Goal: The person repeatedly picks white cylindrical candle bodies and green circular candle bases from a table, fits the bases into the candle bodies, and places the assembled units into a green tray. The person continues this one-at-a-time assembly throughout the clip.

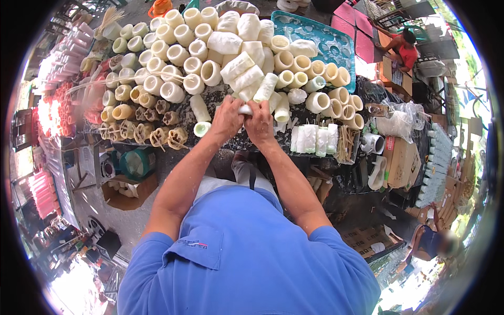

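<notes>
My left hand [229, 118] and my right hand [259, 123] meet at the table's near edge, fingers closed around a small white waxy piece [245, 109]. Most of that piece is covered by the fingers. Just beyond them lies a pile of solid white cylinders [247, 79], one pale cylinder [266, 87] leaning close to my right hand. To the left of my left hand, a pale tube [199, 108] lies on the table, with a greenish-white ring-shaped end [201, 129] in front of it.
Many hollow cream cylinders [171, 91] cover the table's left, with brownish scalloped ones [160, 136] near the edge. More hollow cylinders [317, 102] and upright white pieces [314, 139] stand right. Behind is a turquoise tray [315, 31]. A person in red [407, 52] is far right.
</notes>
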Demonstrator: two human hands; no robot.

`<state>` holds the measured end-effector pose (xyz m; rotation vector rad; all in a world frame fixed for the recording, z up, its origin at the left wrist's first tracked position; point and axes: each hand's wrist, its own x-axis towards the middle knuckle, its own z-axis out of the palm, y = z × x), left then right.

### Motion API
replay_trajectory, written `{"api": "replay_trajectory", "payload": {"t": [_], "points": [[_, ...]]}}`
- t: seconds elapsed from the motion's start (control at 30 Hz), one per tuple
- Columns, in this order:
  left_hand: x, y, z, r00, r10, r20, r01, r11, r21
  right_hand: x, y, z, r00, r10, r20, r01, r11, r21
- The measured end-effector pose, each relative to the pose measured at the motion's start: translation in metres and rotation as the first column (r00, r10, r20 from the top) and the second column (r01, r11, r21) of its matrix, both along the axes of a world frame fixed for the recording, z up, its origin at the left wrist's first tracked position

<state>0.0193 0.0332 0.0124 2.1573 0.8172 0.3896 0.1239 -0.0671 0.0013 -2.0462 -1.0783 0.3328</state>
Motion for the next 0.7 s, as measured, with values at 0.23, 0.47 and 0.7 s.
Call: {"api": "replay_trajectory", "payload": {"t": [0.23,0.47,0.7], "points": [[-0.023,0.065,0.016,0.948,-0.18,0.263,0.317,0.606,-0.729,0.003,0.043,0.003,0.996,-0.085,-0.027,0.088,0.985,0.148],[-0.027,0.067,0.009,0.999,-0.044,-0.014,0.035,0.92,-0.391,0.007,0.057,0.001,0.632,0.0,-0.775,-0.115,0.989,-0.094],[-0.041,0.082,-0.02,1.0,0.02,-0.004,-0.019,0.997,0.077,0.004,0.04,0.014,0.023,0.215,-0.976,-0.088,0.973,0.212]]}}
